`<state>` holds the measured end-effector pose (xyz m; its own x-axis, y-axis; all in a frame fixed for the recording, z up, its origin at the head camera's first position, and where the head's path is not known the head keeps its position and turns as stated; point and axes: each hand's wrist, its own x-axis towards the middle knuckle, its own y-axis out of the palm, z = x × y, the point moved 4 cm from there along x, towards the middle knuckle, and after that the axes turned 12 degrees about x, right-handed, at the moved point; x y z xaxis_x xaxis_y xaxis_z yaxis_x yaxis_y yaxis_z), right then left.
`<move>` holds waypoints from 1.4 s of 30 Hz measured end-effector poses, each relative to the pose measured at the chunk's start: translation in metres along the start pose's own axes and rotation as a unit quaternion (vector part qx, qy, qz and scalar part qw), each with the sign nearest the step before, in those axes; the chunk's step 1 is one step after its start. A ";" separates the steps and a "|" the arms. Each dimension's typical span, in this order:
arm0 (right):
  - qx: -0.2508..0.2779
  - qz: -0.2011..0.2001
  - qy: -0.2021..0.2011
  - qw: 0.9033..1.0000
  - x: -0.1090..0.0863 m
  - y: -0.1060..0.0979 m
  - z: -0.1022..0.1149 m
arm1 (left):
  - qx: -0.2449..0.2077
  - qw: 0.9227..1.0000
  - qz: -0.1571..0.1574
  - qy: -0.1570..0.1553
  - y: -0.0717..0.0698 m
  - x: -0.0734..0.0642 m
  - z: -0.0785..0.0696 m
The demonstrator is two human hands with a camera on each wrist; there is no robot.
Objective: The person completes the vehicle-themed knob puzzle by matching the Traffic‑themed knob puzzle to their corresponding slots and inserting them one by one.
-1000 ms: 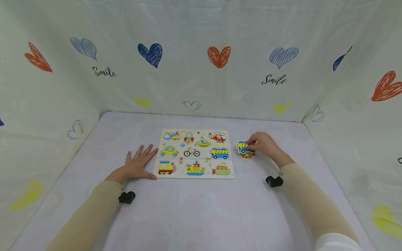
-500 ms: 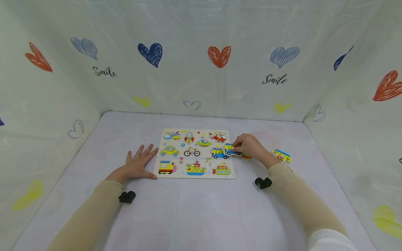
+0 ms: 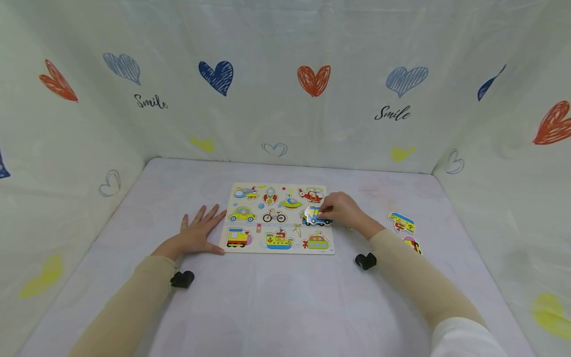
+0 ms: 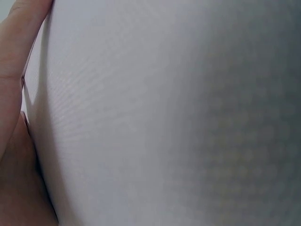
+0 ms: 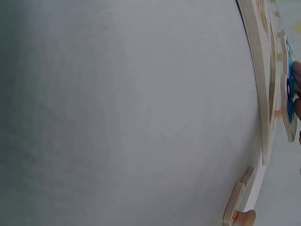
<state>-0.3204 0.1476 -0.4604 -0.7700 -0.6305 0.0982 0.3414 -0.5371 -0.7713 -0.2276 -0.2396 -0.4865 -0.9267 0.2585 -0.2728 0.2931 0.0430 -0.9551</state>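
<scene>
My right hand point(image 3: 342, 210) pinches a blue and yellow bus puzzle piece point(image 3: 312, 215) by its knob. The piece is over the bus picture at the right side of the wooden puzzle board point(image 3: 278, 247). In the right wrist view the bus piece point(image 5: 289, 89) stands tilted and raised above the board point(image 5: 260, 84), with fingertips at its face. Fingers spread, my left hand point(image 3: 196, 235) lies flat on the table, its index finger and thumb at the board's left edge. Only part of the left hand point(image 4: 11, 80) shows in the left wrist view.
Right of the board lie a yellow and blue puzzle piece point(image 3: 402, 222) and a pink and red one point(image 3: 412, 244), partly behind the right sleeve. Another loose piece point(image 3: 350, 228) is mostly hidden under the right hand. A patterned curtain point(image 3: 285, 109) closes off the table's back.
My right hand has carried the bus piece left from the loose pieces onto the board's bus picture. Pieces behind the right arm have come into view. The left hand stays in place.
</scene>
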 end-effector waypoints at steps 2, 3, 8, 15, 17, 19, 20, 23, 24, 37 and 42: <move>0.000 0.003 0.007 1.000 0.003 0.002 -0.002 | -0.001 1.000 0.002 -0.002 -0.001 -0.001 -0.001; 0.001 0.004 0.011 1.000 0.004 0.003 -0.003 | -0.001 1.000 0.003 -0.003 -0.001 -0.001 -0.001; 0.001 0.022 0.021 1.000 0.008 0.006 -0.007 | -0.002 1.000 0.007 -0.004 -0.003 -0.002 -0.003; -0.002 0.045 0.030 0.999 0.013 0.008 -0.006 | -0.002 1.000 0.009 -0.004 -0.003 -0.002 -0.003; -0.013 0.050 0.027 0.998 0.016 0.009 -0.005 | -0.002 1.000 0.010 -0.004 -0.003 -0.002 -0.003; -0.021 0.055 0.021 0.998 0.018 0.009 -0.004 | -0.001 1.000 0.010 -0.006 -0.003 -0.002 -0.002; -0.025 0.057 0.020 0.998 0.019 0.010 -0.004 | 0.001 1.000 0.010 -0.007 -0.002 -0.002 -0.002; -0.026 0.067 0.015 0.997 0.021 0.011 -0.003 | 0.004 1.000 0.009 -0.009 -0.001 -0.001 -0.001; -0.022 0.070 0.017 0.997 0.022 0.011 -0.003 | 0.005 1.000 0.008 -0.009 -0.001 -0.001 -0.001; 0.074 0.097 0.114 0.986 0.023 0.014 -0.011 | 0.004 1.000 0.005 -0.007 -0.001 0.001 -0.001; 0.084 0.101 0.120 0.984 0.021 0.015 -0.013 | 0.005 1.000 0.008 -0.007 0.000 0.002 0.000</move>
<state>-0.3384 0.1335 -0.4778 -0.7750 -0.5949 -0.2130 0.5695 -0.5114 -0.6436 -0.2290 -0.2388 -0.4874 -0.9252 0.2456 -0.2893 0.3052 0.0285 -0.9519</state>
